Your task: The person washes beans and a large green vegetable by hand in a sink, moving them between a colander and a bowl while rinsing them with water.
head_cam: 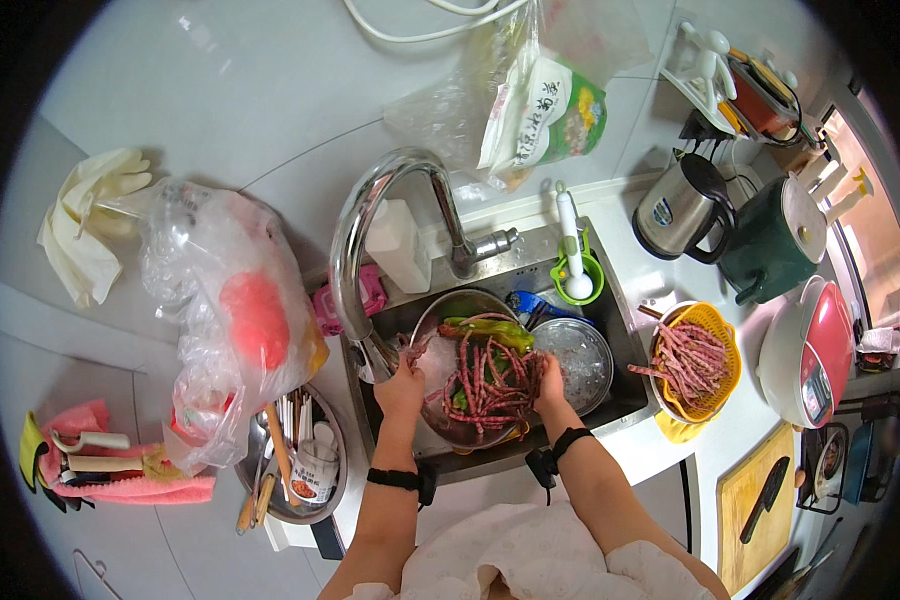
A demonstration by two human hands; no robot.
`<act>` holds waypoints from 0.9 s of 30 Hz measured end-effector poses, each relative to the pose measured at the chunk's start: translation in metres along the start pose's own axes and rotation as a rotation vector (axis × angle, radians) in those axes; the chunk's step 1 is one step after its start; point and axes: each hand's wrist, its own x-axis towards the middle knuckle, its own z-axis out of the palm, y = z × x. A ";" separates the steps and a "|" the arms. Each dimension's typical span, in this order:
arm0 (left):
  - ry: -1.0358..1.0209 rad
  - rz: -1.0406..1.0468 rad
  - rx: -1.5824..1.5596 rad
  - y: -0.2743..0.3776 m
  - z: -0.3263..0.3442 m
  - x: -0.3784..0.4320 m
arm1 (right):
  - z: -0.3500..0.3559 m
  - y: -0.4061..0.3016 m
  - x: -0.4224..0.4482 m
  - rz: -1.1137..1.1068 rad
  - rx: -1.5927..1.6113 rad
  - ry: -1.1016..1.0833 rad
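A round metal bowl of water sits in the sink. Reddish-purple long beans lie in it, with green peppers at the far side. At the bowl's left rim, below the faucet spout, my left hand pinches a few beans. My right hand is closed around beans at the right side of the bowl. Its fingers are partly hidden. Right of the bowl lies a round, wet, clear-looking dish or lid.
More beans fill a yellow colander on the right counter, near a rice cooker and kettle. A knife lies on a cutting board. Left stand a utensil bowl and a hanging plastic bag. A brush leans in the sink.
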 end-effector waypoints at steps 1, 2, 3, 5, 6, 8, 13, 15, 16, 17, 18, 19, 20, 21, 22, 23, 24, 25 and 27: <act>0.007 0.017 -0.017 0.006 -0.004 -0.001 | -0.003 0.000 0.003 0.003 -0.009 -0.014; 0.005 0.031 -0.034 0.012 -0.009 -0.002 | -0.007 0.000 0.004 0.006 -0.017 -0.028; 0.004 0.044 -0.050 0.019 -0.015 -0.003 | -0.010 0.001 0.007 0.011 -0.025 -0.043; -0.030 0.030 -0.069 0.028 -0.026 -0.005 | 0.002 -0.001 -0.005 -0.020 0.000 0.040; -0.064 0.012 -0.076 0.033 -0.031 -0.005 | 0.008 -0.004 -0.014 -0.039 0.014 0.083; -0.092 0.016 -0.090 0.039 -0.035 -0.006 | 0.010 -0.009 -0.022 -0.030 0.000 0.108; -0.077 0.145 -0.118 0.059 -0.038 -0.012 | -0.004 -0.023 -0.029 -0.029 0.075 0.062; -0.076 0.172 -0.121 0.074 -0.041 -0.016 | -0.013 -0.025 -0.022 -0.074 0.071 0.082; -0.075 0.185 -0.121 0.081 -0.043 -0.018 | -0.017 -0.027 -0.021 -0.071 0.066 0.097; -0.072 0.205 -0.110 0.089 -0.044 -0.019 | -0.021 -0.029 -0.020 -0.068 0.061 0.113; -0.067 0.220 -0.095 0.095 -0.046 -0.021 | -0.018 -0.032 -0.025 -0.060 0.054 0.125; -0.061 0.234 -0.080 0.100 -0.047 -0.022 | -0.015 -0.034 -0.030 -0.069 0.077 0.098; -0.049 0.254 -0.075 0.104 -0.047 -0.023 | -0.012 -0.036 -0.035 -0.078 0.099 0.072; -0.038 0.278 -0.073 0.109 -0.047 -0.024 | -0.009 -0.040 -0.041 -0.091 0.123 0.047; -0.027 0.302 -0.070 0.115 -0.047 -0.025 | -0.011 -0.042 -0.042 -0.106 0.140 0.042; -0.026 0.317 -0.059 0.120 -0.049 -0.026 | -0.011 -0.045 -0.044 -0.120 0.156 0.037; -0.026 0.331 -0.048 0.126 -0.053 -0.028 | -0.011 -0.048 -0.046 -0.134 0.172 0.033; -0.026 0.345 -0.036 0.131 -0.054 -0.029 | -0.011 -0.050 -0.047 -0.141 0.192 0.048; 0.002 0.379 -0.070 0.136 -0.052 -0.031 | -0.009 -0.054 -0.051 -0.150 0.230 0.075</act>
